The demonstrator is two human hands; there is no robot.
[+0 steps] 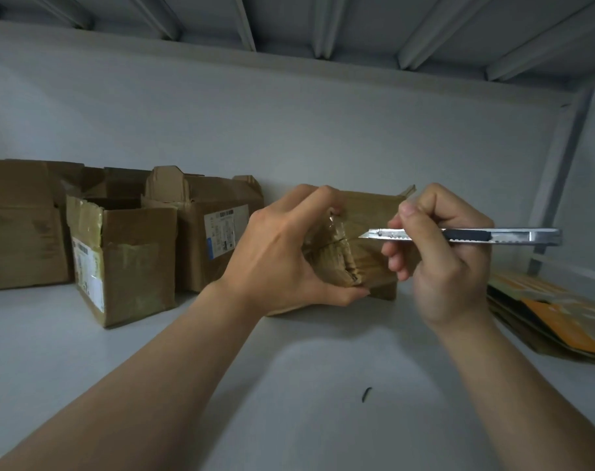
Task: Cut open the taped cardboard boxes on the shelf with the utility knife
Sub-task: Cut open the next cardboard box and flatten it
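A small taped cardboard box (369, 212) stands on the white shelf (289, 385) near the back wall. My left hand (282, 253) grips its crumpled, taped left end. My right hand (438, 253) holds a silver utility knife (493, 236) with a black slider. The knife lies level, its blade tip pointing left and touching the taped seam on the box's front. Most of the box's front is hidden behind my two hands.
Three opened cardboard boxes stand to the left: a large one (21, 226), one with a white label (126, 263) and one further back (218, 229). Flattened orange and brown cardboard (561, 317) lies at right. A small dark scrap (366, 394) lies on the shelf.
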